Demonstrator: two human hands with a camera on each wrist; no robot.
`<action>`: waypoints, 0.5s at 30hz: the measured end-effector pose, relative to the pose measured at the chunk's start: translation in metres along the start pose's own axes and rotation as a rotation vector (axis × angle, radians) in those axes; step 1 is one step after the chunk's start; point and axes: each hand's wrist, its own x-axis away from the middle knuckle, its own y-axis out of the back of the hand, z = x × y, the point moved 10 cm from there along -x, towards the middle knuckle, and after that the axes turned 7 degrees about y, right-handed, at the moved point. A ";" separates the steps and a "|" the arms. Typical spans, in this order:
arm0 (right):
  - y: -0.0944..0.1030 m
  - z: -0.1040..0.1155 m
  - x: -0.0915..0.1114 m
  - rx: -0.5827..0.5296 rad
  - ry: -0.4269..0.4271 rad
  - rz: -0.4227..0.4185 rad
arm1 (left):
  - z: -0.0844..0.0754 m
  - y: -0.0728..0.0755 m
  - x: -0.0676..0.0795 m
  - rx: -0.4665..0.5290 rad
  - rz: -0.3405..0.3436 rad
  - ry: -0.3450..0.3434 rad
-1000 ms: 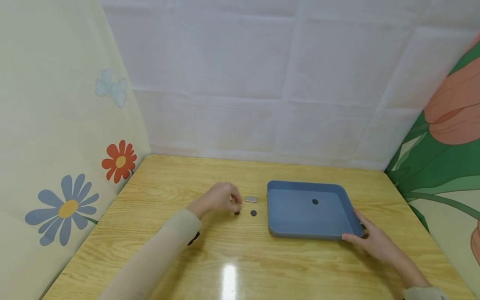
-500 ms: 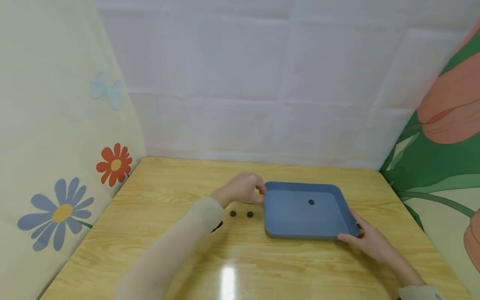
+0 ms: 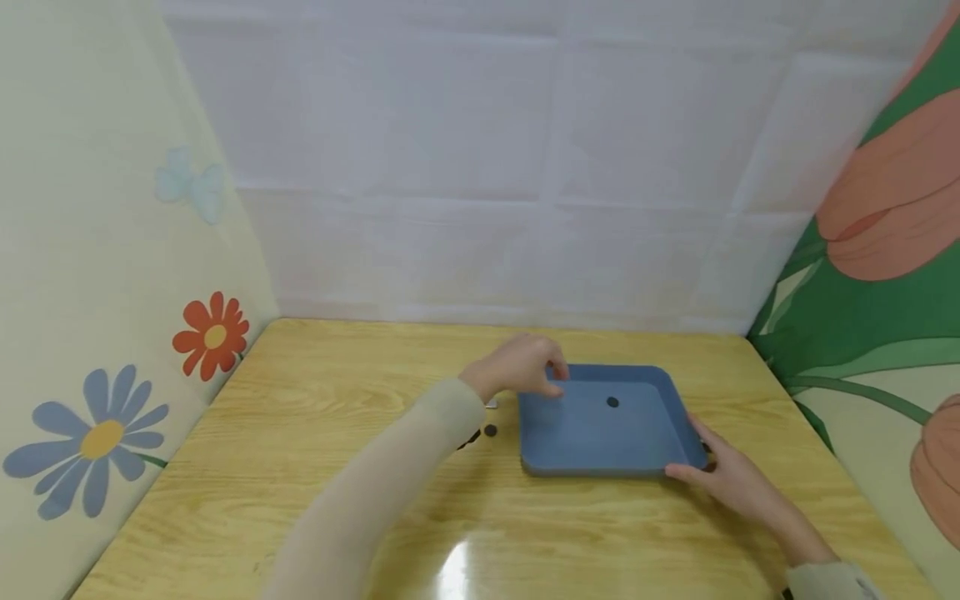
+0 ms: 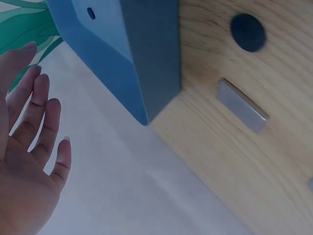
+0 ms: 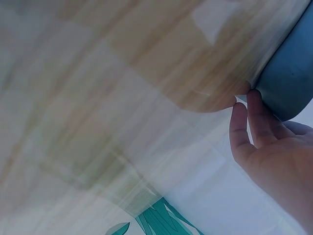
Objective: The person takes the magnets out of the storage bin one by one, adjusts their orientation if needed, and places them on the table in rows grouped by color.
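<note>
My left hand (image 3: 519, 367) hovers over the left end of a blue tray (image 3: 577, 429). Its fingers are loosely spread in the left wrist view, and nothing shows between them. At the tray's near right corner my right hand (image 3: 738, 483) holds on, thumb at the front edge and fingers along the side. One black disc (image 3: 612, 402) lies inside the tray. Left of it on the table are another black disc (image 3: 491, 431) and a small silver rectangular block (image 4: 242, 106). In the head view the left arm mostly covers the block.
The wood-grain table (image 3: 600, 533) runs back to a white cloth (image 3: 420, 208). Flower-printed cloths hang at the left (image 3: 90, 250) and right (image 3: 885, 292). A grey bit of something (image 4: 311, 184) is cut off at the left wrist view's edge.
My left hand has moved right, from beside the black discs on the table, past the silver block, to above the tray. The right hand stays at the tray's corner. The head view has shifted slightly.
</note>
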 end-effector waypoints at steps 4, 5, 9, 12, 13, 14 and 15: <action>0.000 0.000 -0.001 -0.001 0.003 -0.006 | -0.010 -0.002 -0.011 -0.008 0.009 -0.015; 0.000 -0.001 -0.001 -0.001 0.002 -0.006 | -0.013 -0.002 -0.014 -0.007 0.010 -0.021; 0.001 -0.002 -0.002 -0.002 0.000 -0.005 | -0.023 -0.007 -0.024 -0.016 0.012 -0.061; 0.000 -0.002 -0.002 -0.013 -0.005 0.003 | -0.028 -0.015 -0.031 -0.022 0.019 -0.089; 0.000 -0.003 -0.001 -0.017 -0.009 0.006 | -0.030 -0.017 -0.034 -0.023 0.022 -0.098; -0.001 -0.003 -0.001 -0.021 -0.011 0.009 | -0.031 -0.020 -0.036 -0.029 0.024 -0.102; -0.001 -0.004 -0.001 -0.021 -0.013 0.011 | -0.032 -0.023 -0.038 -0.030 0.027 -0.102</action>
